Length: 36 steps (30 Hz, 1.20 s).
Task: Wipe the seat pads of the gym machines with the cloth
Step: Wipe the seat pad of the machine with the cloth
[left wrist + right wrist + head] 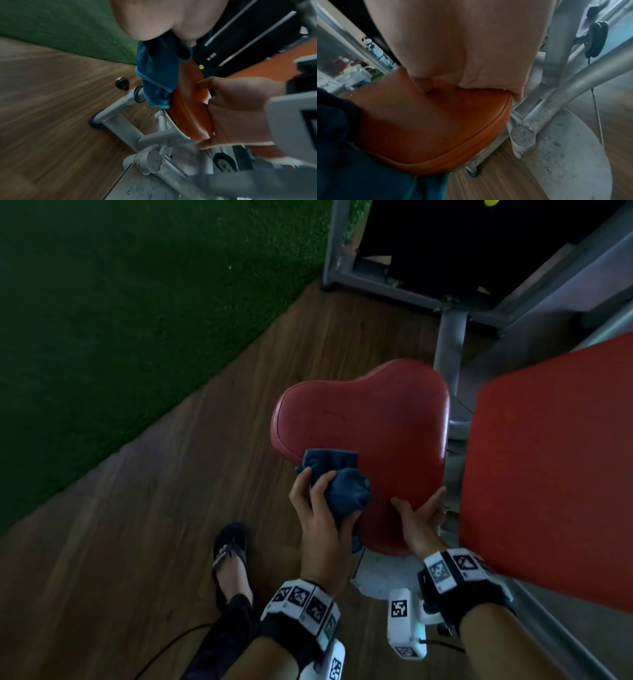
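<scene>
The red seat pad [363, 426] sits at the centre of the head view, on a grey frame. A bunched blue cloth [342, 484] lies against its near left part, and my left hand [325, 501] grips it with fingers curled over the top. In the left wrist view the cloth [157, 75] hangs over the seat pad [188, 112] edge. My right hand [418, 511] holds the pad's near right edge, thumb on top and fingers round the rim; the right hand [240, 105] shows this grip. The right wrist view shows the seat pad [428, 128] under my palm.
A large red back pad [548, 460] stands just right of the seat. Grey steel frame tubes [448, 347] and a black weight stack [445, 241] lie beyond. A metal base plate [565, 162] lies under the seat. Wood floor [171, 508], green turf [120, 320], my sandalled foot [229, 556].
</scene>
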### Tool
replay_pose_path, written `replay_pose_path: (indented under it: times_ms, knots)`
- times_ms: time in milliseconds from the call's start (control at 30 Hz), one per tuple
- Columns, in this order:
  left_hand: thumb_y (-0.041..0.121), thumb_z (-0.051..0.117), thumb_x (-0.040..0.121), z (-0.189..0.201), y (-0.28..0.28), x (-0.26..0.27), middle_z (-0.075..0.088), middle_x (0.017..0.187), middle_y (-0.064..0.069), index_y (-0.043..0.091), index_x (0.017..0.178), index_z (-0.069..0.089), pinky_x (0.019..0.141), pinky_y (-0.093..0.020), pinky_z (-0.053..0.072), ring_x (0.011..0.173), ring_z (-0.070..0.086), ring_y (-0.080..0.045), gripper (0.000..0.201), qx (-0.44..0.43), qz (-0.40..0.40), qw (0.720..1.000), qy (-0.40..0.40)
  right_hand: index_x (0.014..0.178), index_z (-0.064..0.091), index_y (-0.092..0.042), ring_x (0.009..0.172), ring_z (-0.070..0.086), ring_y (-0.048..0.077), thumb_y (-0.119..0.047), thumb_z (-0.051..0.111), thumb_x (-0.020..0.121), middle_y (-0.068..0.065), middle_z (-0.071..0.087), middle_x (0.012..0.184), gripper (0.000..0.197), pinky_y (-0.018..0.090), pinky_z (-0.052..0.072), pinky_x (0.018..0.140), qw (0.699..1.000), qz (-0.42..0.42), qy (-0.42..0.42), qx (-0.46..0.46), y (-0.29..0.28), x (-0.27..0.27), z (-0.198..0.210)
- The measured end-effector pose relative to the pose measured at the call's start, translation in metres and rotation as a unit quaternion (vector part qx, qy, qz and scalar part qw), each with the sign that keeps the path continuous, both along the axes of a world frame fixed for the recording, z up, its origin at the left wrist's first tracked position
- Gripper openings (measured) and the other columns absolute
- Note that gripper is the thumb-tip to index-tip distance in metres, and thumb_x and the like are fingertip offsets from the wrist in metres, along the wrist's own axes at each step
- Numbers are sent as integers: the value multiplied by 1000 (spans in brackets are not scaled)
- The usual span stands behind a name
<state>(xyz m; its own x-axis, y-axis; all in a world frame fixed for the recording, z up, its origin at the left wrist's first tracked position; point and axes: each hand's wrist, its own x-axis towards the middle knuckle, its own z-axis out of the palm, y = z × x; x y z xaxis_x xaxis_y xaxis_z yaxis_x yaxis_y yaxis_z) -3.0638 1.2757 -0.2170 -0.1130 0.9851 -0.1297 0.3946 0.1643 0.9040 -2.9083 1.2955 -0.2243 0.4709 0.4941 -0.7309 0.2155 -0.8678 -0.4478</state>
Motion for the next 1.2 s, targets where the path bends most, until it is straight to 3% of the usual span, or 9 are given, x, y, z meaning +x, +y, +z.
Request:
replay_pose_path:
  times_ms: [133, 200, 300, 400, 467, 700, 967, 1133, 1200]
  knots:
    - [8, 70, 84, -7, 1, -9, 29, 141, -1, 24, 130, 39, 111, -27, 36, 134, 35, -14, 58, -13, 132, 990, -45, 149, -22, -29, 146, 3, 29, -43, 53, 92, 5, -11, 160, 95, 45, 11, 115, 999, 21, -7, -24, 3, -1, 7]
    - [8, 66, 87, -7, 6, -16, 39, 135, -2, 26, 129, 39, 103, -32, 45, 125, 47, -17, 52, -59, 179, 974, -129, 148, -24, -28, 147, 0, 29, -45, 52, 93, 6, -14, 160, 96, 46, 8, 115, 999, 36, -6, -37, 4, 1, 8]
    - [17, 58, 95, -5, 12, -12, 48, 131, -2, 36, 132, 25, 92, -28, 52, 118, 55, -14, 54, -153, 136, 943, -263, 148, -24, -27, 147, -2, 29, -44, 52, 93, 7, -14, 160, 95, 46, 6, 116, 998, 42, -12, -49, 7, 1, 7]
    - [42, 61, 88, -13, 12, 5, 29, 149, -1, 55, 136, 3, 111, -38, 38, 136, 36, -11, 76, -161, 98, 950, -251, 148, -24, -26, 147, -3, 28, -42, 52, 94, 8, -14, 159, 95, 46, 7, 116, 998, 35, -15, -48, 7, 0, 6]
    - [50, 61, 81, -18, 9, 12, 23, 152, 1, 63, 132, 3, 115, -43, 31, 139, 30, -11, 78, -183, 118, 943, -253, 148, -25, -28, 146, -2, 29, -42, 52, 94, 9, -14, 159, 95, 47, 8, 115, 998, 31, -12, -49, 6, -1, 7]
    - [17, 58, 94, -23, -22, 19, 45, 137, 3, 37, 137, 18, 109, -44, 40, 125, 49, -9, 62, -247, 100, 904, -333, 149, -21, -27, 145, 6, 33, -40, 52, 94, 12, -9, 159, 93, 49, 13, 114, 998, 29, -34, -52, 8, -7, 12]
    - [45, 61, 81, -37, 41, 0, 34, 149, -4, 34, 146, 4, 115, -47, 31, 136, 38, -19, 88, -193, 238, 906, -291, 148, -23, -28, 145, 7, 34, -40, 52, 94, 13, -11, 159, 93, 51, 15, 113, 998, 33, -32, -48, 4, -7, 10]
    - [60, 65, 76, -27, 18, 13, 35, 148, -1, 50, 140, 8, 113, -48, 34, 135, 39, -17, 87, -219, 192, 906, -305, 149, -22, -28, 144, 8, 34, -46, 54, 90, 13, -8, 159, 98, 52, 16, 113, 998, 27, -36, -45, 6, -7, 9]
    - [61, 63, 74, -22, 35, 1, 33, 150, -3, 42, 144, 5, 114, -47, 33, 136, 38, -18, 94, -217, 203, 903, -311, 150, -20, -27, 144, 9, 33, -43, 56, 90, 13, -7, 159, 97, 49, 18, 112, 998, 17, -45, -39, 7, -8, 8]
